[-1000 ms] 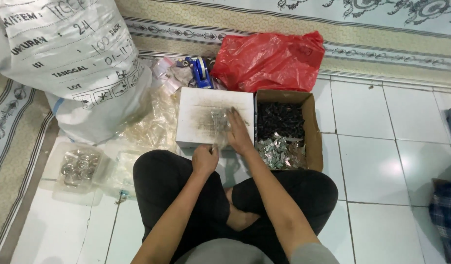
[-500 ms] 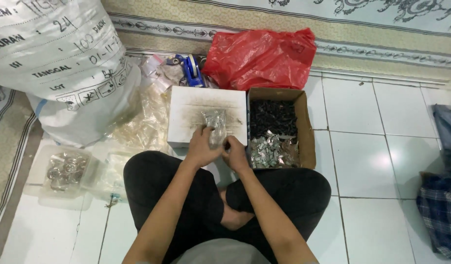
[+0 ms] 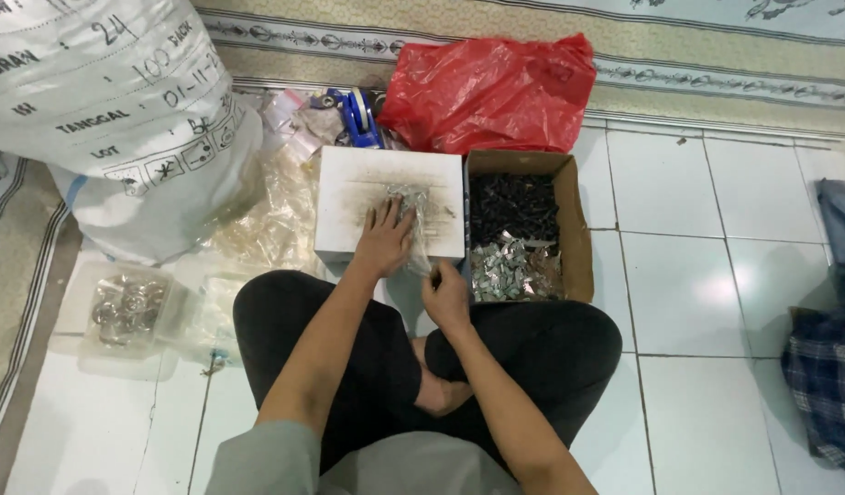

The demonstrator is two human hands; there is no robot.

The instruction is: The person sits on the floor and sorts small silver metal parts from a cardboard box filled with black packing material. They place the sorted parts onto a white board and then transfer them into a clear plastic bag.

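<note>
Clear plastic bag [image 3: 421, 240] lies on the white box [image 3: 349, 197], at 9 o'clock from the cardboard box [image 3: 576, 240]. My left hand [image 3: 383, 240] presses flat, fingers spread; my right hand [image 3: 446, 295] pinches its near edge. Best kept taut.

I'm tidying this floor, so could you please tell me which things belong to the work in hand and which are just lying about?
In use:
left hand on white box
right hand pinching clear plastic bag
cardboard box of small parts

Lying about:
red plastic bag
big white sack
tape dispenser
clear tub
checked cloth
</note>
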